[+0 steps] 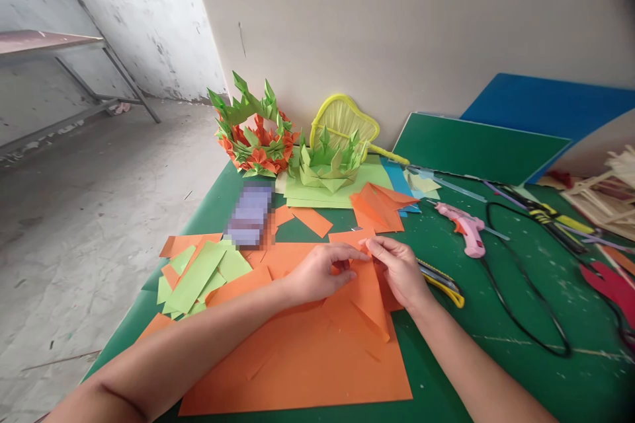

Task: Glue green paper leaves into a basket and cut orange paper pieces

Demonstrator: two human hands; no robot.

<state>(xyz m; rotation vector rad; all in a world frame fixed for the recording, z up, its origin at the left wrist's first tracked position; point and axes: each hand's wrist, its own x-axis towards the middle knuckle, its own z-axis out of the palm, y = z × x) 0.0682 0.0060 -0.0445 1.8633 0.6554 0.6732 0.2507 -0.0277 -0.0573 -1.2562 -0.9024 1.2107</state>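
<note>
A folded orange paper piece (367, 291) hangs between my hands, its lower point tilted toward the right. My left hand (325, 269) pinches its upper left edge with fingers bent. Thumb and fingertips of my right hand (397, 268) close on its top corner. Beneath them lies a large orange sheet (297, 370) on the green table (441, 370). Just beyond my hands sits a folded orange shape (380, 208). Green paper strips (196, 277) are piled with orange scraps left of my left hand.
At the back stand an orange-and-green paper crown (255, 135), a green paper crown (330, 168) and a yellow fan (342, 120). A blurred purple item (252, 211) lies left. To the right are a yellow cutter (446, 287), a pink glue gun (464, 228) with its cord, and pliers (555, 228).
</note>
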